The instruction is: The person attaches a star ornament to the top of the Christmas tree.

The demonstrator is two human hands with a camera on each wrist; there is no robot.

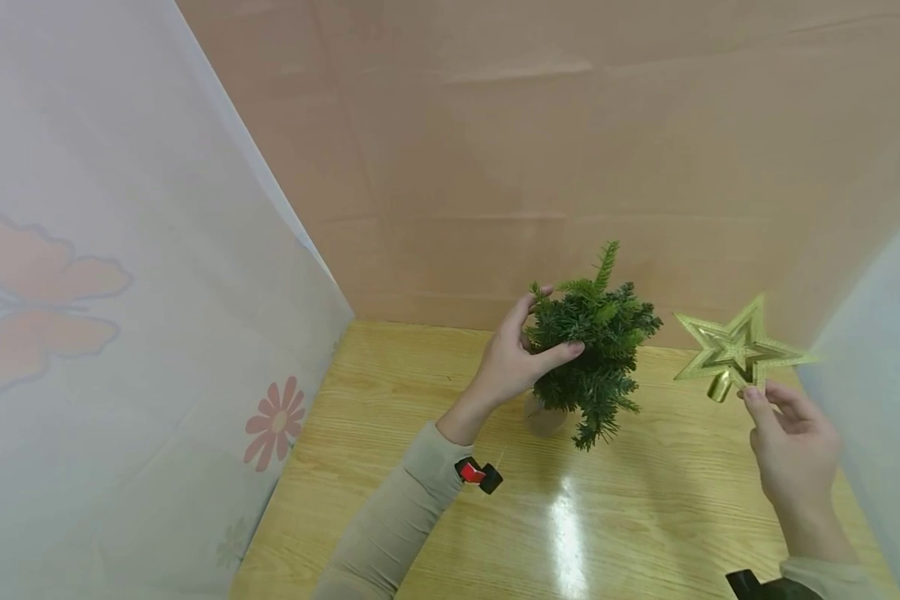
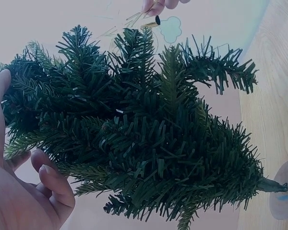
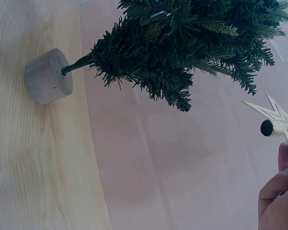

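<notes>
Two hands apart, left hand [image 1: 513, 358] gripping small green tree [image 1: 596, 342], right hand [image 1: 791, 446] pinching gold star [image 1: 738, 350] beside it

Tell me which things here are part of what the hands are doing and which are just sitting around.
In use:
- small green tree, gripped by the left hand
- its round wooden base, standing on the table
- gold star topper, pinched by the right hand

Just there:
- wooden table
- white curtain with butterfly and flower prints
- tan backdrop
</notes>
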